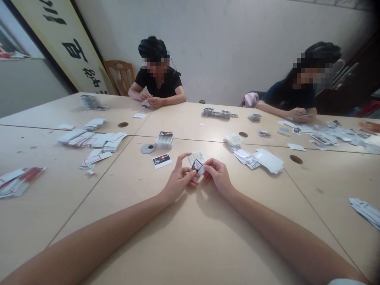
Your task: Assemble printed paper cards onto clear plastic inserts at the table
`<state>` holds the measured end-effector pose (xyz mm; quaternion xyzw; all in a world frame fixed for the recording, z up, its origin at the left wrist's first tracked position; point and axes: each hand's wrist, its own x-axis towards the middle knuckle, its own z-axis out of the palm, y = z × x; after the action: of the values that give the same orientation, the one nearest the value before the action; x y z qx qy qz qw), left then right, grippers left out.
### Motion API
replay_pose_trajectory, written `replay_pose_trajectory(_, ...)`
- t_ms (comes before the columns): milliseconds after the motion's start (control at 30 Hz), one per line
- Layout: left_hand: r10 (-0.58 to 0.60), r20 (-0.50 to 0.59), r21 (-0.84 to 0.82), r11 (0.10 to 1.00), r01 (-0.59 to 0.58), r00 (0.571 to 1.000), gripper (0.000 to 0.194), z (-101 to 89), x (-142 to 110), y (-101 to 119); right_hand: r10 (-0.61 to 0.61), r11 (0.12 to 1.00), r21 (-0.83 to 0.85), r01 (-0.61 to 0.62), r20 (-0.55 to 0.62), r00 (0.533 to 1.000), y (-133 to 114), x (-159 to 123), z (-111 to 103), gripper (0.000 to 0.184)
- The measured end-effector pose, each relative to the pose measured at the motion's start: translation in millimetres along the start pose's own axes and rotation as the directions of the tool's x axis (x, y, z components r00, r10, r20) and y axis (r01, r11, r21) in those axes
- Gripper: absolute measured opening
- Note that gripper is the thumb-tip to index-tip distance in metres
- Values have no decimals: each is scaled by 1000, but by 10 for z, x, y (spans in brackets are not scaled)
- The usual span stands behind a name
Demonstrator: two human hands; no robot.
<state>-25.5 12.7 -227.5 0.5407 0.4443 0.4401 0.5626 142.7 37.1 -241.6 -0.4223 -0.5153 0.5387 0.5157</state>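
A small printed card [197, 166] with a dark-edged picture is held up between my two hands, just above the table. My left hand [180, 176] grips its left side with the thumb in front, while the index finger stretches upward. At the card's right edge, my right hand [219, 175] pinches with thumb and fingers. Behind the card, a pale, flat pack [197, 157] is partly hidden; I cannot tell whether it touches my fingers. To the left lie a printed photo card [162, 160] and a stack of clear plastic boxes [165, 139].
A grey disc [148, 149] lies beside the boxes. White card piles spread at left [93, 139] and right [269, 160]. Cable holes [296, 159] pierce the table [190, 237]. Across it, two people handle small items, near stacked packs [220, 113].
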Motion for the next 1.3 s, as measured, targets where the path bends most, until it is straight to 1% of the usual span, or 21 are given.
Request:
replay_pose_trajectory(33,8,21,15,1000,-8,1000,63,4,-5,-5,-6,1000,-4,6,9,1000,3,0,-3,13)
replay_pose_trajectory(67,12,48,41,999,-14,999,61,8,-8,-11,-8,1000,-3,8,16,1000,6,-1,-6,13)
replay_pose_trajectory(133,14,93,106,994,-24,996,49,15,-10,-21,-7,1000,3,7,22,1000,10,-3,-12,13)
replay_pose_trajectory(167,13,101,131,991,-26,995,44,18,-10,-23,-3,1000,5,3,21,1000,10,-5,-14,13)
replay_pose_trajectory(233,8,88,147,989,-20,996,42,17,-9,-22,5,1000,10,-6,9,1000,7,-8,-14,13)
replay_pose_trajectory(333,-6,67,125,992,-2,998,44,5,-7,-14,19,1000,24,-18,-16,1000,-7,-9,-9,13)
replay_pose_trajectory(600,-70,122,83,995,60,990,57,-5,17,-39,30,998,53,-27,-63,998,-14,1,-1,15)
replay_pose_trajectory(700,-74,132,89,994,62,989,61,-1,23,-54,18,999,49,-14,-96,995,1,7,0,17)
replay_pose_trajectory(867,-48,150,121,992,30,988,66,3,30,-94,18,998,65,-9,-133,991,25,24,-3,18)
replay_pose_trajectory(1133,-1,129,234,972,-29,992,60,-12,18,-98,22,998,66,-13,-132,991,7,13,-3,17)
replay_pose_trajectory(1300,47,107,264,962,-74,993,57,-13,17,-109,26,998,59,-19,-120,992,-3,15,1,17)
